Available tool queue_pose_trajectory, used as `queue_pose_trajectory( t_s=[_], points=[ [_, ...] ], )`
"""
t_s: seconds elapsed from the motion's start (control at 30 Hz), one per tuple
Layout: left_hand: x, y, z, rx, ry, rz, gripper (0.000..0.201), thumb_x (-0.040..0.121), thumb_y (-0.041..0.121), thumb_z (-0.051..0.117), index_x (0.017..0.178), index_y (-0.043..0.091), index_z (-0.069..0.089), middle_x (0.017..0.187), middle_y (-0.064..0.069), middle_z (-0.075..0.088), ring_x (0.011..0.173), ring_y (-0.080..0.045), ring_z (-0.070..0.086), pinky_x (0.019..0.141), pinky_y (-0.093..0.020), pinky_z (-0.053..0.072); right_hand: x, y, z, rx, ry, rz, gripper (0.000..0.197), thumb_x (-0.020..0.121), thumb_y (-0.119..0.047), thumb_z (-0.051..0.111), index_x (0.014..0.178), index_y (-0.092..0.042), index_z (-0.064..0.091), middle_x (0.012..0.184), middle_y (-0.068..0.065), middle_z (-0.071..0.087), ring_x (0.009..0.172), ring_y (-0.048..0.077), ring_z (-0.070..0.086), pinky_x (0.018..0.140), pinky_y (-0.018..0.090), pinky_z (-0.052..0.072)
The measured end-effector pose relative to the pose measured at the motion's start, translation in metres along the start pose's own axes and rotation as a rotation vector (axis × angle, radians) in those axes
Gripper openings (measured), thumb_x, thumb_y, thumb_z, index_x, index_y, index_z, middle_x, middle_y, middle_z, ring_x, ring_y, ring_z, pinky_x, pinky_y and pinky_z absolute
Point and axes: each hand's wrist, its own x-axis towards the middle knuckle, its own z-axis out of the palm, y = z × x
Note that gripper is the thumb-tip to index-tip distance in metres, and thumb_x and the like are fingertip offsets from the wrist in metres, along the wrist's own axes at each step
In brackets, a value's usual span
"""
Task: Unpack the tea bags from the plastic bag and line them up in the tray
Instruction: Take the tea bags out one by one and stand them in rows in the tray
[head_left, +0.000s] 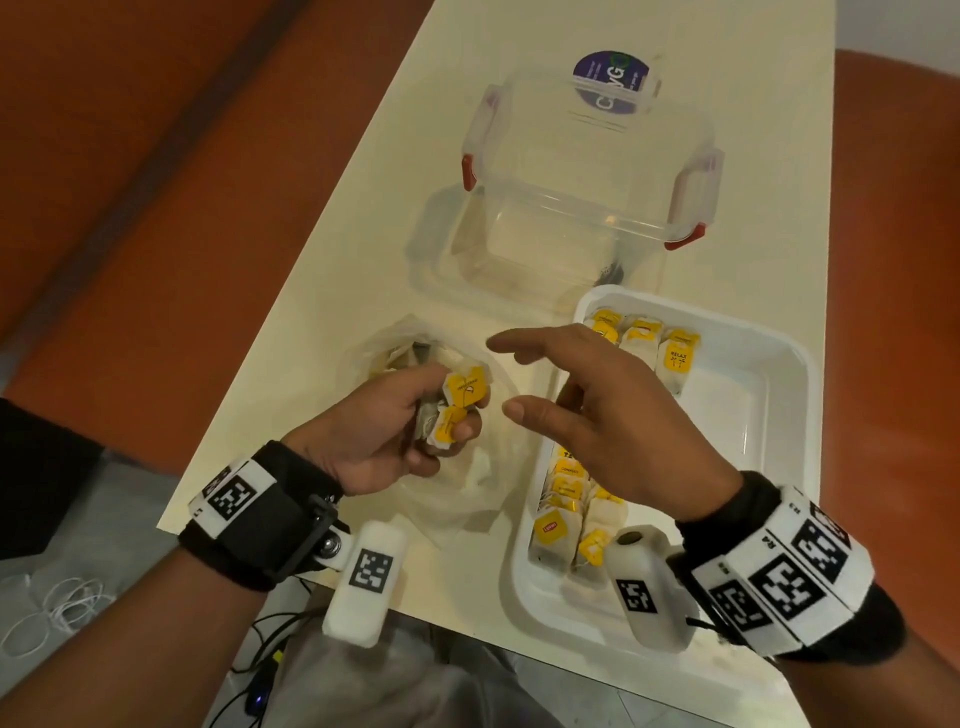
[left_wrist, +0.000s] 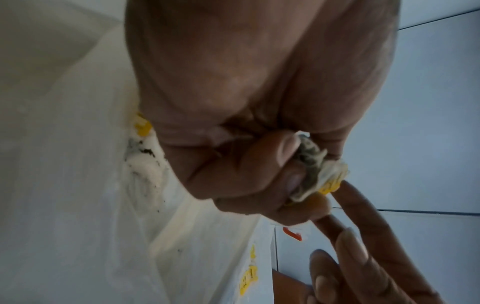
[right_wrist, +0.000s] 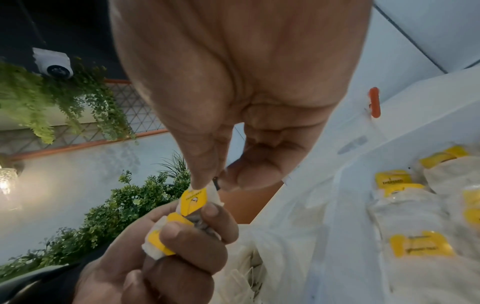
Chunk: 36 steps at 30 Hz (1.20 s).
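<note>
- Over the plastic bag (head_left: 457, 483), the left hand (head_left: 384, 436) grips a small bunch of tea bags (head_left: 457, 405) with curled fingers; their yellow tags stick out.
- Beside it, the right hand (head_left: 613, 415) hovers with fingers spread and holds nothing; in the right wrist view its thumb tip looks to be at the top tag, but I cannot tell if it touches.
- On the table (head_left: 363, 208), the white tray (head_left: 779, 395) holds tea bags at its far and near ends.
- Behind the tray stands a clear box (head_left: 587, 171).
</note>
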Motion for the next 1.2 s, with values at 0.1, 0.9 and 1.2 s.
queue_pose_trajectory(
  t_s=[0.1, 0.9, 1.2],
  points=[
    [0.001, 0.0, 0.006, 0.056, -0.013, -0.011, 0.022, 0.094, 0.03, 0.044, 0.086, 0.015, 0.059, 0.065, -0.001, 0.05, 0.054, -0.009, 0.033, 0.039, -0.018, 0.02, 0.002, -0.001, -0.002, 0.034, 0.027, -0.026, 0.03, 0.091, -0.037, 0.07, 0.12, -0.041, 0.065, 0.113, -0.017, 0.06, 0.067, 0.003, 0.06, 0.066, 0.015, 0.044],
    [0.001, 0.012, 0.044, 0.188, 0.164, 0.343, 0.035, 0.082, 0.023, 0.067, 0.117, 0.024, 0.071, 0.097, 0.001, 0.067, 0.051, -0.007, 0.038, 0.04, -0.016, 0.032, -0.015, 0.012, -0.028, 0.548, 0.267, 0.148, 0.003, 0.092, -0.023, 0.07, 0.089, -0.023, 0.072, 0.086, -0.006, 0.075, 0.081, 0.01, 0.065, 0.071, 0.032, 0.052],
    [0.022, 0.006, 0.091, 0.344, 0.3, 0.537, 0.014, 0.077, 0.031, 0.077, 0.075, 0.022, 0.067, 0.066, -0.013, 0.051, 0.039, -0.008, 0.032, 0.038, -0.017, 0.027, -0.028, 0.026, -0.034, 0.638, 0.367, 0.198, 0.001, 0.091, -0.019, 0.07, 0.091, -0.019, 0.071, 0.074, -0.006, 0.069, 0.066, 0.008, 0.059, 0.061, 0.024, 0.05]
  ],
)
